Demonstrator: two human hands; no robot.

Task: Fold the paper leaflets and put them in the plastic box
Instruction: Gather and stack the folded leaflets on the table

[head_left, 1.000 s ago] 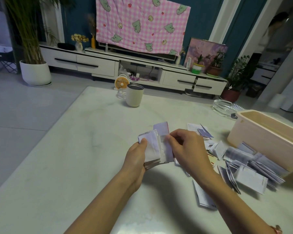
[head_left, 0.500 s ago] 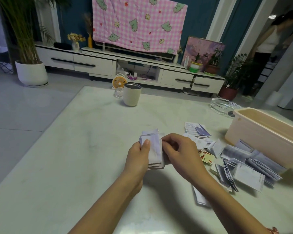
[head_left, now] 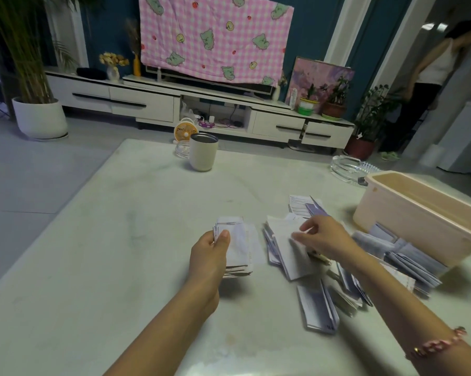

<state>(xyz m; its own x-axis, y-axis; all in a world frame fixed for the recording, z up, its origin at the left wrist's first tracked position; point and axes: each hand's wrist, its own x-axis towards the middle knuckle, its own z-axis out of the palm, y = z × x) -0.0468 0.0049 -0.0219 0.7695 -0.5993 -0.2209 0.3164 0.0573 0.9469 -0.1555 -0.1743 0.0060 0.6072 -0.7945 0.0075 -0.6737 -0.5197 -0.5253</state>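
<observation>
On the table [head_left: 114,240], well beyond your left fingertips, a cup [head_left: 203,153] stands upright. Your left hand [head_left: 208,257] grips a stack of folded leaflets [head_left: 241,246]: the thumb [head_left: 223,237] is pressed on the top sheet and the other fingers are curled under the stack, out of sight. Just to the right of that stack, apart from it, your right hand [head_left: 325,237] is over a loose leaflet [head_left: 290,256], fingers stretched out and slightly spread, nothing pinched; the tips are blurred, so you cannot tell whether they touch the paper. More leaflets [head_left: 408,257] lie scattered under and to the right of that wrist, and one folded leaflet [head_left: 317,309] lies nearer you, below the forearm. Beyond your right fingers and off to their right stands the plastic box [head_left: 408,221], its near wall touching the scattered pile. A glass ashtray [head_left: 348,165] sits just behind the box's left corner.
</observation>
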